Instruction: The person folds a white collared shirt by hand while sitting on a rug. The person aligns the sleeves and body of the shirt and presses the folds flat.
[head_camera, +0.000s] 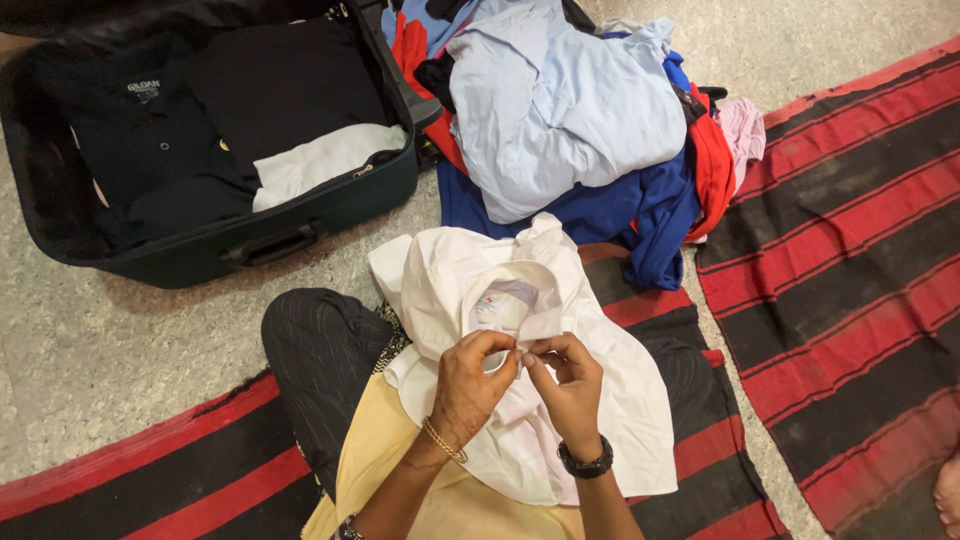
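A white collared shirt (610, 400) lies across my lap, collar up, a small label showing inside the neck. My left hand (474, 385), with a gold bracelet at the wrist, pinches the shirt's front just below the collar. My right hand (570, 385), with a dark band at the wrist, pinches the same spot from the other side. The fingertips of both hands meet there, at the top of the placket. I sit cross-legged in dark striped trousers (320, 350).
An open dark green suitcase (290, 235) at upper left holds folded black clothes and a white garment (325, 160). A pile of light blue, blue, red and pink clothes (570, 110) lies beyond my lap. Red-and-black striped mats (840, 260) cover the speckled floor.
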